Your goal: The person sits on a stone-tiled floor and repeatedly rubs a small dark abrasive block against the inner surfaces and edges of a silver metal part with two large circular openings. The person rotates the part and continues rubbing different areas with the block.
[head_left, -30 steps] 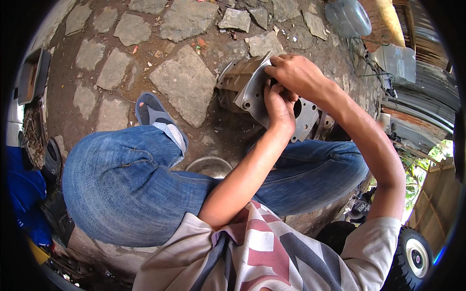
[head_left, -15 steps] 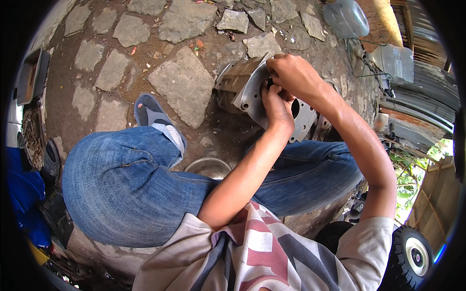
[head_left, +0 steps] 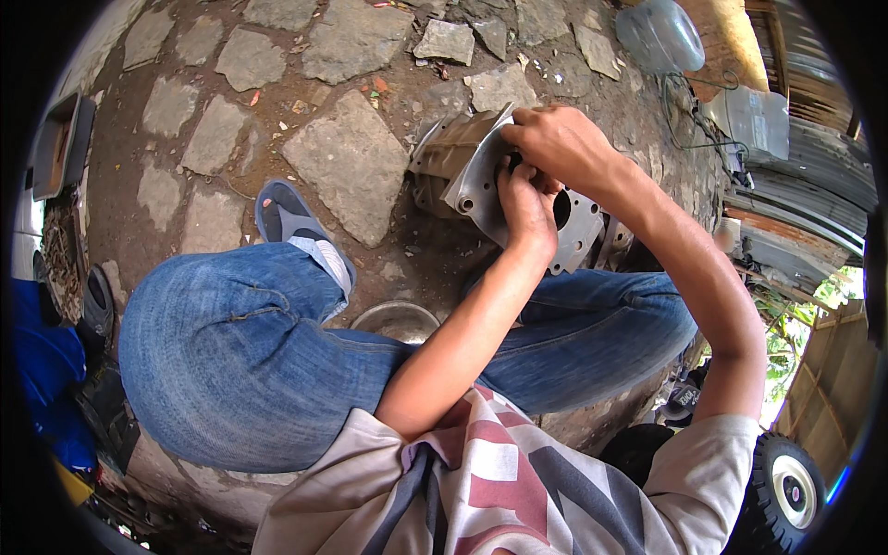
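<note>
Shows hardly any change over the last second: keeps the left hand and right hand crowded together at the flat flange plate of the metal casing, with only a slight leftward drift of the left wrist. Suggests, by so small a shift, close fingerwork in one spot rather than any lifting or turning of the casing. Curls the left fingers together beside a dark gap in the plate; bends the right fingers over the upper part from above. Cannot tell in either case whether clamped on a part or merely resting, with the fingertips largely hidden. Has the casing on the dirt-and-stone ground, just beyond the bent right leg, near a broad paving stone. Also takes in a metal bowl between the legs, partly hidden by denim; a sandal at left; a clear jug at upper right; a wheel at lower right. Loses the casing's far side behind the right forearm.
</note>
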{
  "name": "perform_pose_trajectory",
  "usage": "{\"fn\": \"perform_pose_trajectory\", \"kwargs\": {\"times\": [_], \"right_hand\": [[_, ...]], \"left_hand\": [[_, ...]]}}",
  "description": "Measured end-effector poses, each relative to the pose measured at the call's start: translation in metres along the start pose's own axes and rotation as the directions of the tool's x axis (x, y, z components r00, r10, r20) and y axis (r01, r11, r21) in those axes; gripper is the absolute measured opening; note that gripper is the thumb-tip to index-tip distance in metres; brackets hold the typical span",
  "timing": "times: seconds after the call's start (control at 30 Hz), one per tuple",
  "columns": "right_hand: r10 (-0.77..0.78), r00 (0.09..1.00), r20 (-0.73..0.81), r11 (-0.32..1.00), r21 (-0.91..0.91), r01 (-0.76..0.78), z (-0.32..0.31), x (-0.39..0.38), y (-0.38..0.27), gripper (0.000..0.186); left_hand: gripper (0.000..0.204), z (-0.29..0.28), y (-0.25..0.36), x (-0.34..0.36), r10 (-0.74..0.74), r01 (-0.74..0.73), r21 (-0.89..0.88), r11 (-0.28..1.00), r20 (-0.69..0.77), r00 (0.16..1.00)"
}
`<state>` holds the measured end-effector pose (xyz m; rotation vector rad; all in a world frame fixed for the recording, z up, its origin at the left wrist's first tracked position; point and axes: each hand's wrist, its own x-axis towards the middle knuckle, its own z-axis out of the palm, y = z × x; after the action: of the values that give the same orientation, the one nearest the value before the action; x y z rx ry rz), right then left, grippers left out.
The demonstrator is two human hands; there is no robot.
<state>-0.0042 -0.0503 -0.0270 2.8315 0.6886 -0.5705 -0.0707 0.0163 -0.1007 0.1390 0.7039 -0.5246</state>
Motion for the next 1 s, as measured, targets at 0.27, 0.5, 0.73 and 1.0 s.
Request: {"fn": "perform_pose_trajectory", "kwargs": {"times": [0.27, 0.5, 0.73, 1.0], "right_hand": [[0.336, 0.941, 0.031, 0.867, 0.381, -0.322, 0.006, -0.003, -0.001, 0.019], [-0.246, 0.968, -0.056, 0.962, -0.138, 0.237, 0.001, -0.002, 0.01, 0.018], [0.112, 0.992, -0.054, 0.969, 0.226, -0.097, -0.001, -0.01, 0.003, 0.023], [0.253, 0.967, -0.034, 0.938, 0.255, -0.236, 0.005, -0.012, 0.0, 0.026]], "left_hand": [[0.021, -0.007, -0.002, 0.003, -0.024, 0.024, 0.028, 0.999, 0.012, 1.0], [0.018, 0.0, 0.001, 0.002, 0.01, -0.01, 0.034, 0.999, 0.023, 1.0], [0.009, -0.004, 0.0, -0.001, 0.012, -0.011, -0.012, 1.0, 0.103, 0.995], [0.035, -0.006, -0.004, 0.0, -0.028, 0.033, -0.068, 0.997, 0.068, 0.997]]}}
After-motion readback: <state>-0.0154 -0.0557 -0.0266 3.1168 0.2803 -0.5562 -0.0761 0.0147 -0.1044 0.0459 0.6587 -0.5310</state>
